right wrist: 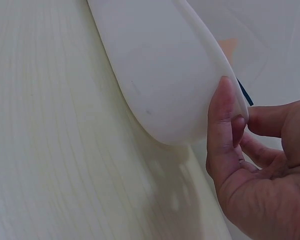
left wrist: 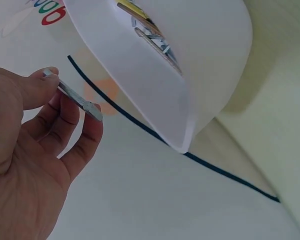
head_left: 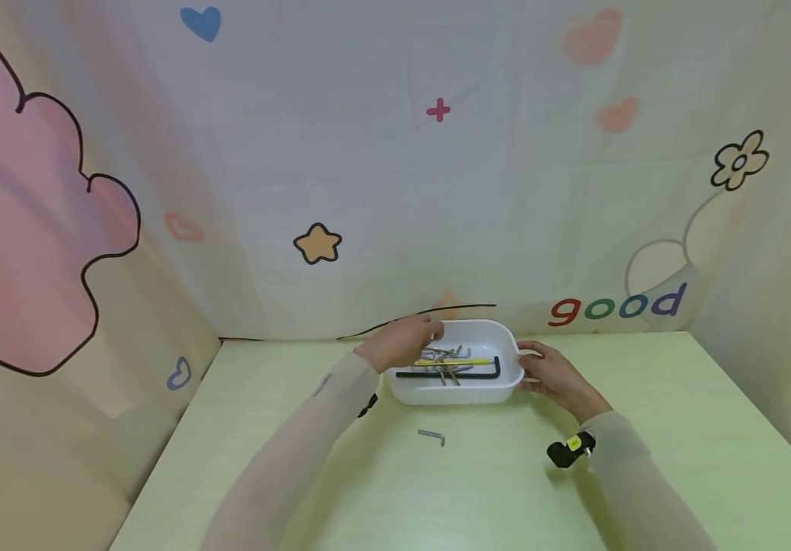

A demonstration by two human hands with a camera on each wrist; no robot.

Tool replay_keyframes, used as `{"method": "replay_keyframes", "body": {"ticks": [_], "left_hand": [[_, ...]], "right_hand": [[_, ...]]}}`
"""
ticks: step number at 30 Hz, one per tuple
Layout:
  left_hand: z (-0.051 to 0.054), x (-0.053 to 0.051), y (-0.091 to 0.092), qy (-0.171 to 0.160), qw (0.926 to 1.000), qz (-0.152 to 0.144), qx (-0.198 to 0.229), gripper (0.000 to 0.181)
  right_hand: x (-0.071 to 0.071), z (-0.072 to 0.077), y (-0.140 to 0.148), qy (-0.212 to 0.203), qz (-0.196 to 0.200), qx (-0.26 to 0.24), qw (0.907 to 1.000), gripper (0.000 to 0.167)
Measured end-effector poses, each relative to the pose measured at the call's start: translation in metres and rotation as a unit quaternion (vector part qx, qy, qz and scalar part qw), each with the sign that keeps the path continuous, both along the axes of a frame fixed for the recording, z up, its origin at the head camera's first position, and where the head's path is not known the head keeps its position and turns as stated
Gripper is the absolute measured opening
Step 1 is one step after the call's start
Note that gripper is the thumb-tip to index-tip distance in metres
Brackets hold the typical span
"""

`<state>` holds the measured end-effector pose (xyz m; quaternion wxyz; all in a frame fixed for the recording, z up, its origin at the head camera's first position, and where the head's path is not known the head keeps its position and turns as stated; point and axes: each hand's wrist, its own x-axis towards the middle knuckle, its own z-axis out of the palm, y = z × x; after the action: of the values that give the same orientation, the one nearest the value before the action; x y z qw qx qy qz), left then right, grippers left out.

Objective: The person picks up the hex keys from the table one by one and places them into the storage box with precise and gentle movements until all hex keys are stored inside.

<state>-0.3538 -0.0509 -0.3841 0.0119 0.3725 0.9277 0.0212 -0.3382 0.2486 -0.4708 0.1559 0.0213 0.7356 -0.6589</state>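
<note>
A white plastic basin (head_left: 452,396) stands at the back of the table with several small hex keys (head_left: 442,366), a large black hex key (head_left: 496,369) and a thin yellow tool (head_left: 480,362) inside. Above its left end, my left hand (head_left: 402,342) pinches a small silver hex key (left wrist: 75,95) between thumb and fingers, clear of the basin in the left wrist view. The basin's right end is gripped at the rim by my right hand (right wrist: 255,165). On the table in front of the basin lies another small hex key (head_left: 432,435).
Behind the basin hangs a printed cloth backdrop (head_left: 382,176), close to its back rim. More cloth (head_left: 148,360) runs along the left side of the pale green table (head_left: 478,490).
</note>
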Motion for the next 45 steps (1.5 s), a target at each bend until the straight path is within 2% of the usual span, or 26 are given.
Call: {"method": "replay_keyframes", "body": {"ticks": [8,11,16,25,32,39,45], "left_hand": [[-0.014,-0.015,0.005,-0.049,0.9983,0.030,-0.001,0.022],[-0.018,-0.021,0.006,-0.069,0.9967,0.040,0.015,0.023],[-0.019,-0.031,0.005,-0.123,0.9896,0.065,0.037,0.029],[-0.016,-0.045,0.003,-0.195,0.9751,0.088,0.059,0.030],[-0.013,-0.044,0.004,-0.206,0.9715,0.096,0.066,0.028],[-0.011,-0.045,0.008,-0.180,0.9781,0.087,0.058,0.027],[-0.013,-0.049,0.012,-0.174,0.9793,0.088,0.052,0.025]], "right_hand": [[0.000,0.001,-0.001,-0.003,-0.001,0.001,1.0000,0.051],[0.000,0.001,-0.001,-0.003,-0.002,0.002,1.0000,0.052],[0.000,0.000,0.000,-0.010,-0.003,0.002,0.9999,0.052],[-0.002,-0.002,0.002,-0.002,0.002,0.002,1.0000,0.051],[-0.002,-0.002,0.001,-0.010,-0.006,0.006,0.9999,0.050],[-0.001,-0.001,0.001,-0.010,-0.006,0.005,0.9999,0.050],[-0.002,-0.002,0.002,-0.012,-0.009,0.002,0.9999,0.050]]}}
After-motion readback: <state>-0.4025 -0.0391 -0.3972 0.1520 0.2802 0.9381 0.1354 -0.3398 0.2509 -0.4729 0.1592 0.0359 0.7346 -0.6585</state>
